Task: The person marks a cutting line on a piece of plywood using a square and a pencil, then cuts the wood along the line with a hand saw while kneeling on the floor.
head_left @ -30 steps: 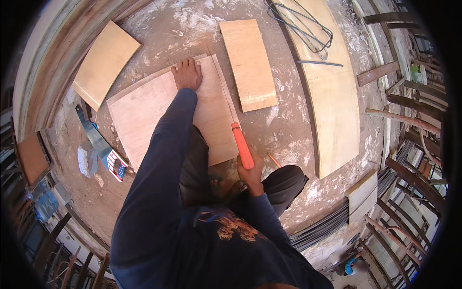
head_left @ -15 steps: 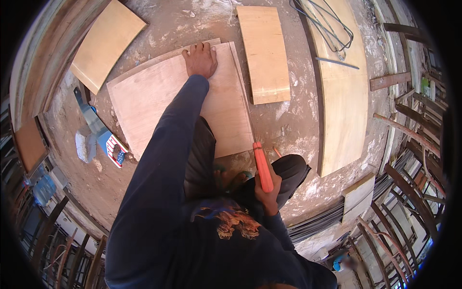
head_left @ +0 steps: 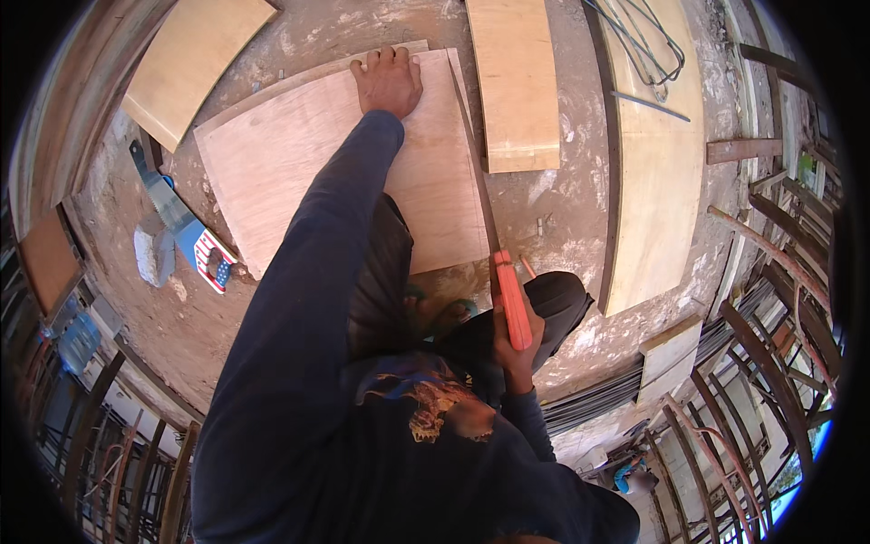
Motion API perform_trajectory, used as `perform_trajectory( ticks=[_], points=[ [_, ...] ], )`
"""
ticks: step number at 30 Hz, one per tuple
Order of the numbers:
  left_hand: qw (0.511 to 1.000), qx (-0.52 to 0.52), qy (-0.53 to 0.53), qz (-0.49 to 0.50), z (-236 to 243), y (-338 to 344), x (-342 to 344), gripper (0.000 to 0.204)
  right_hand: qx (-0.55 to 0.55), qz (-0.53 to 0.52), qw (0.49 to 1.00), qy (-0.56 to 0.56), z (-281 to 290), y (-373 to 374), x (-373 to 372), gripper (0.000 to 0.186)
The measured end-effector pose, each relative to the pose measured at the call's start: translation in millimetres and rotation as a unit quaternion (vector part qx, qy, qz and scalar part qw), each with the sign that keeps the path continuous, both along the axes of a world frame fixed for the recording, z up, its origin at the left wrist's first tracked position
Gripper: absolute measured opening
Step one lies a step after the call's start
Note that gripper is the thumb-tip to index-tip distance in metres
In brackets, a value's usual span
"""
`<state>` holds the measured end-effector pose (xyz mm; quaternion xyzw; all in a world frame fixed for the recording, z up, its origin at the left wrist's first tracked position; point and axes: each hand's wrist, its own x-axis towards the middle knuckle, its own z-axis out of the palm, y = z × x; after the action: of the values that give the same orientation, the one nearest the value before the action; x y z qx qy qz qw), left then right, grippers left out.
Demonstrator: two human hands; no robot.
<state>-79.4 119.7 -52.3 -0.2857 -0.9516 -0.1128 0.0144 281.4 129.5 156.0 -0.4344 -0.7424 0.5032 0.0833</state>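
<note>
My left hand presses down on the far part of a thin plywood sheet, its fingers laid out toward the far edge. In my right hand is a handsaw, gripped by its orange-red handle. The saw's dark, narrow blade runs forward along the sheet's right side, and its teeth cannot be made out. Under the far edge of the sheet, a strip of another sheet shows. My bent knees are close to its near edge.
Left of the sheet lie a second handsaw and a whitish block. Curved wooden panels rest at far left and right. A long board carries bent metal rods. Poles and thin rods crowd the right.
The whole view has shifted, so the sheet and boards appear higher. The handsaw seems drawn slightly back toward me along the sheet's side. My left hand stays on the plywood.
</note>
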Motion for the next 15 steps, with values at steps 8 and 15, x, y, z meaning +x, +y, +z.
perform_trajectory(
  ticks=[8,15],
  points=[
    [0.999,-0.026,-0.034,-0.009,-8.8,11.4,8.8,0.036,0.058,0.037,0.997,0.041,-94.4,48.6,-96.5,0.039],
    [0.999,-0.042,-0.020,0.002,3.6,4.4,5.1,0.037,0.044,0.045,0.998,0.024,-69.4,30.8,-45.7,0.026]
  ],
)
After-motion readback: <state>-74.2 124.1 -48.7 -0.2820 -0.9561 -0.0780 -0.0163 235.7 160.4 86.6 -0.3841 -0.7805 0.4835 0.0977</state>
